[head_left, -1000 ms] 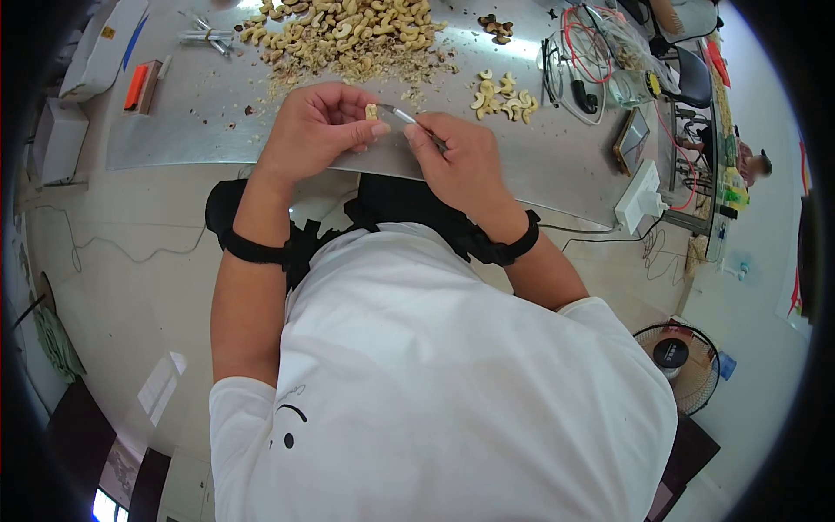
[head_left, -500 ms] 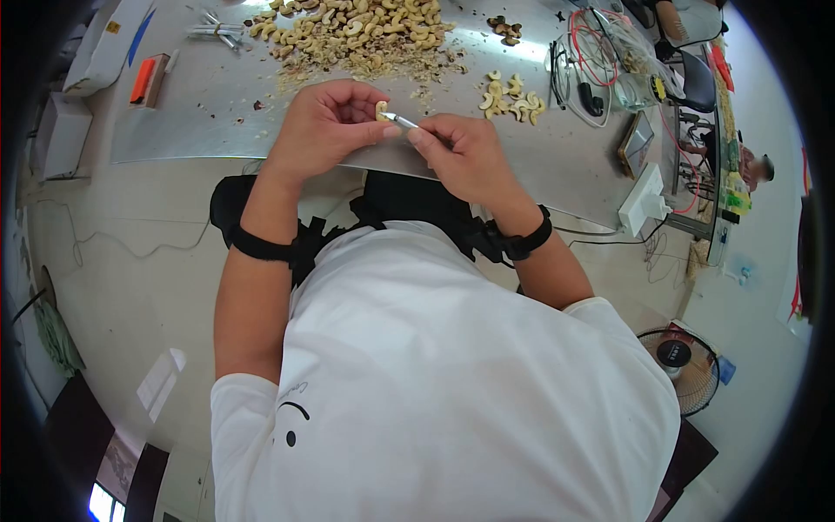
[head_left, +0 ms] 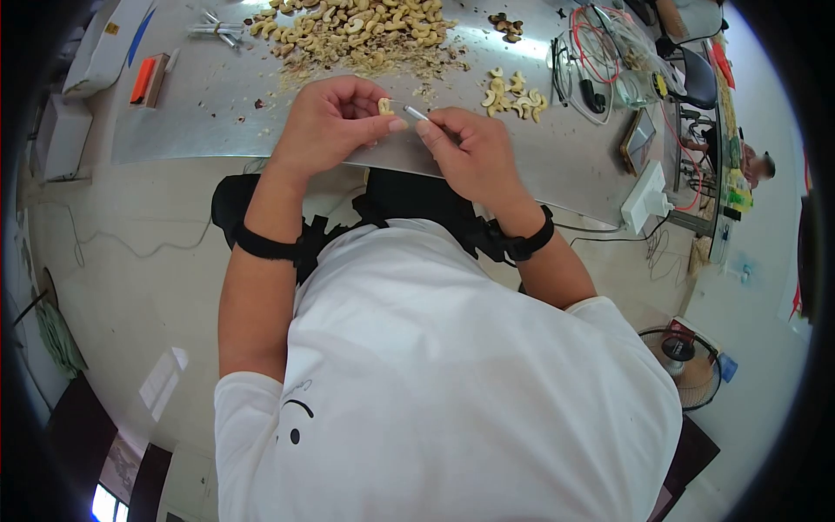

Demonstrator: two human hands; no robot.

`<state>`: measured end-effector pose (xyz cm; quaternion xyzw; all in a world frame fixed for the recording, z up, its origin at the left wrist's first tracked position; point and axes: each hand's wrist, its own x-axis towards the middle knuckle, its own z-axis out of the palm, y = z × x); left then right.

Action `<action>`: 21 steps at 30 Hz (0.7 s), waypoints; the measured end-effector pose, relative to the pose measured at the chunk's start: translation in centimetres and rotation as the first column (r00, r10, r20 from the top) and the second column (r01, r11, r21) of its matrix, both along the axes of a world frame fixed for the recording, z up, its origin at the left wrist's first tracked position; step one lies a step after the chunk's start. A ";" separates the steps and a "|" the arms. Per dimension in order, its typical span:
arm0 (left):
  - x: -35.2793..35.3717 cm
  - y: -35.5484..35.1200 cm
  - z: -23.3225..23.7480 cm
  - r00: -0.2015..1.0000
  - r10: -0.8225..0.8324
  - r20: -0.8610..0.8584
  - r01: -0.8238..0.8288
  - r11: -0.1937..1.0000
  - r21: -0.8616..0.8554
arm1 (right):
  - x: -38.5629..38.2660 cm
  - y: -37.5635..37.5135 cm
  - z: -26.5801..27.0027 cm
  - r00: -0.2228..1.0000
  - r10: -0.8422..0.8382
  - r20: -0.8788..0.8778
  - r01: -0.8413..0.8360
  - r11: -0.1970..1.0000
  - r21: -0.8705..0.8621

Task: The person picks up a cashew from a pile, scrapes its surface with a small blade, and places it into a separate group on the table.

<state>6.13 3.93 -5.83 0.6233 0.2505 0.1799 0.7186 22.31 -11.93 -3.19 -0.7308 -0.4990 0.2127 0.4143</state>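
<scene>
My left hand (head_left: pixel 335 122) pinches a pale cashew nut (head_left: pixel 385 106) between thumb and fingers, above the near edge of the metal table (head_left: pixel 200 130). Wrapped round a slim silver craft knife (head_left: pixel 416 113) is my right hand (head_left: pixel 470 148); the knife's thin tip points at the nut with a small gap between. A large heap of cashews (head_left: pixel 365 26) with skin crumbs lies beyond my hands. To the right sits a smaller group of pale cashews (head_left: pixel 515 94), and farther back a little pile of dark pieces (head_left: pixel 504 28).
At the left are an orange-and-brown block (head_left: pixel 148 80) and several metal tools (head_left: pixel 217 31). Tangled cables (head_left: pixel 596 61), a glass jar (head_left: pixel 639 87), a phone-like device (head_left: pixel 637 139) and a white power strip (head_left: pixel 645 193) occupy the right side. Another person (head_left: pixel 755 163) is at far right.
The knife tip has drawn back to the right from the cashew, along with my right hand. My left hand still holds the nut, turned slightly.
</scene>
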 end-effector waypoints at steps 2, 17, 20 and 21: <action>-0.1 -0.1 0.1 1.000 0.004 0.025 -0.004 1.000 -0.014 | 0.0 0.0 0.1 0.999 0.025 -0.028 -0.026 0.999 -0.037; -0.1 -0.3 -0.5 0.997 0.001 0.075 -0.003 1.000 0.023 | -0.4 -0.3 1.4 0.998 0.028 0.053 -0.021 0.993 -0.116; -0.1 -0.2 -0.2 1.000 0.005 -0.019 -0.005 0.999 0.043 | -0.6 -0.5 0.4 0.989 0.009 0.150 -0.005 1.000 -0.031; 0.0 -0.2 -0.1 1.000 0.001 -0.024 0.001 0.999 0.046 | -0.8 -0.5 0.3 0.988 -0.017 0.155 0.018 1.000 -0.005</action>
